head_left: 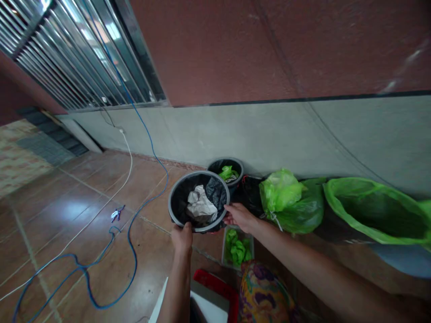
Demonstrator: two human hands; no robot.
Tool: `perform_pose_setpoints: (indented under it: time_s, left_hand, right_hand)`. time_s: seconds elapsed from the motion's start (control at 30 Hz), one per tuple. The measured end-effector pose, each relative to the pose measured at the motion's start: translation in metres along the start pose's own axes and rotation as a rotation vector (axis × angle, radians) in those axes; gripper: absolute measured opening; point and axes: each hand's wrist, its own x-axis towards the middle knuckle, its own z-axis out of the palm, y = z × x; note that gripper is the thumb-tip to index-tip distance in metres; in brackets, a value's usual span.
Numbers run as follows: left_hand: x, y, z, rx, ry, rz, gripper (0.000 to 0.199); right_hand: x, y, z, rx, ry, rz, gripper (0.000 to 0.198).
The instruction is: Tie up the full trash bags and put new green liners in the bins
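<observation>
Both of my hands grip the grey rim of a round trash can (171,202), which is lined with a black bag. Crumpled white paper (201,204) lies inside it. My left hand (182,235) holds the near left side, thumb over the rim. On the right side, my right hand (238,216) is closed on the edge, its fingers partly hidden. Just behind stands a second trash can (225,160) with a black liner and a green bag in it. Below my right hand sits a clear plastic container (238,246) holding bunched green bags.
Along the wall at right are a tied green trash bag (291,202) and a large bin with a green liner (377,208). A blue cable (134,242) and a white cable (101,208) cross the tiled floor at left, near some keys (116,214). A red and white object (215,289) is close to me.
</observation>
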Motion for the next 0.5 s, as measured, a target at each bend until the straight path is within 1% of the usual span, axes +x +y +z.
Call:
perform_pose_setpoints:
  time_s: [0.07, 0.17, 0.27, 0.33, 0.4, 0.43, 0.5]
  left_hand:
    - [-0.022, 0.024, -0.008, -0.076, -0.059, 0.089, 0.017]
    - [-0.067, 0.071, -0.019, -0.164, -0.175, 0.244, 0.023]
    - [-0.122, 0.116, -0.026, -0.142, -0.240, 0.345, 0.020]
    - [-0.163, 0.138, -0.027, -0.190, -0.318, 0.441, 0.022]
    - [-0.205, 0.148, -0.024, -0.226, -0.420, 0.490, 0.024]
    - [-0.225, 0.148, -0.021, -0.226, -0.473, 0.486, 0.024]
    - [-0.264, 0.141, -0.012, -0.197, -0.565, 0.443, 0.019]
  right_hand:
    - [-0.033, -0.012, -0.016, 0.009, 0.053, -0.104, 0.017]
    - [-0.086, -0.025, -0.048, -0.029, 0.183, -0.259, 0.018]
    - [-0.145, -0.033, -0.089, -0.136, 0.324, -0.405, 0.024]
    - [-0.186, -0.032, -0.120, -0.203, 0.423, -0.463, 0.027]
    - [-0.227, -0.022, -0.153, -0.246, 0.513, -0.496, 0.027]
    - [-0.246, -0.014, -0.169, -0.267, 0.553, -0.506, 0.027]
    - [-0.281, 0.011, -0.199, -0.320, 0.627, -0.485, 0.028]
